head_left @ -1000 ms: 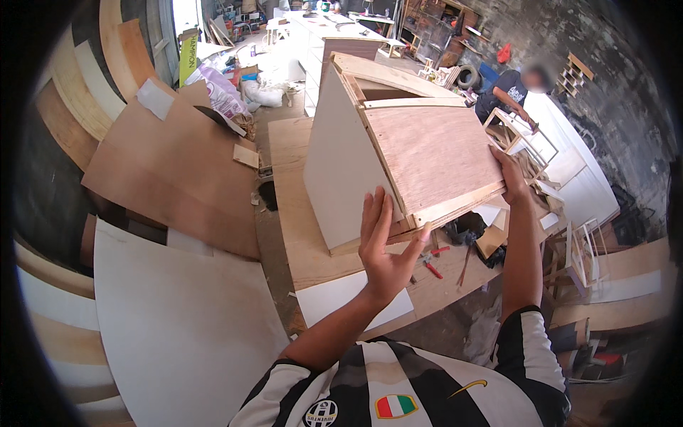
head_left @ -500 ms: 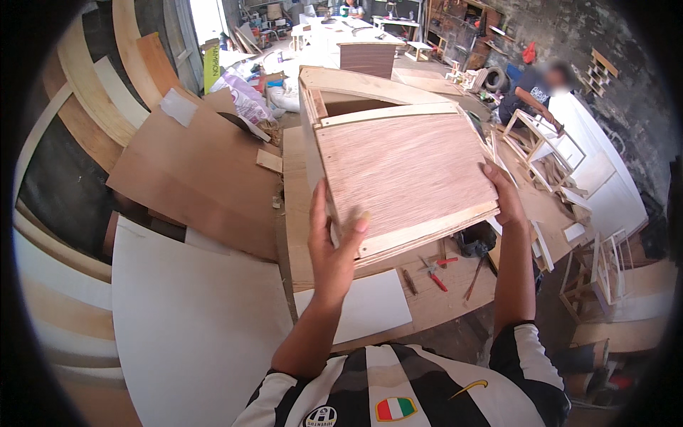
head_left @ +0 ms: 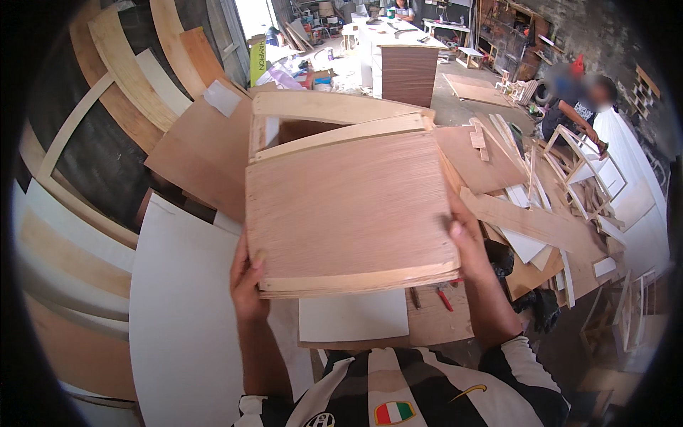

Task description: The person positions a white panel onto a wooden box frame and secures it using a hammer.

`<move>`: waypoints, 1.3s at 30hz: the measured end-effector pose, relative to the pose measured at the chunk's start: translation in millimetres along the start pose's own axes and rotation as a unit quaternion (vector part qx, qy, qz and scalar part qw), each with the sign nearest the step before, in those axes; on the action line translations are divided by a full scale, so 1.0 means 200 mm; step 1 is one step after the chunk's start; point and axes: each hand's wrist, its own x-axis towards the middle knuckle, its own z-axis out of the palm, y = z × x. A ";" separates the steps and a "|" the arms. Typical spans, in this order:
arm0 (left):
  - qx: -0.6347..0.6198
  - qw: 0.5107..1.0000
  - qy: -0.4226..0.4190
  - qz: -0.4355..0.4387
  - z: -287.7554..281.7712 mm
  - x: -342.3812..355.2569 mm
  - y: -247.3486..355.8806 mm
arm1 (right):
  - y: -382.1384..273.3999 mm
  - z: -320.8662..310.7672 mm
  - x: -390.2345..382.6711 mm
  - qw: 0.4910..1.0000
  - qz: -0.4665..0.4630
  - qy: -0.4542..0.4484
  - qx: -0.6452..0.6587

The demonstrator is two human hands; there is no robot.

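Observation:
Between my hands is a wooden box [head_left: 348, 206] with a reddish plywood face and pale wood strips along its edges. A dark gap shows near its far end, between two strips. My left hand [head_left: 249, 274] grips the near left side, thumb on the face. On the right side, my right hand [head_left: 466, 238] presses its thumb near the edge, its other fingers mostly hidden behind the box. Below the box, a white sheet [head_left: 353, 317] lies on the workbench [head_left: 441, 324]. A red-handled tool [head_left: 445, 300] lies there too, partly covered by the box.
Large boards [head_left: 192, 306] lean at my left. Wood offcuts [head_left: 523, 220] and black plastic [head_left: 544, 306] lie to the right. Beyond them a person [head_left: 573, 114] works beside a wooden frame [head_left: 583, 160]. A long white table [head_left: 391, 35] with a brown end panel stands at the back.
The box has shifted left and turned, so its face looks squarer to me. Both hands moved with it, keeping their grip. The view has swung to the right.

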 end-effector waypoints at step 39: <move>0.212 0.922 0.304 -0.114 -1.19 -0.37 0.05 | 1.07 0.30 0.44 0.940 -0.054 0.115 -0.317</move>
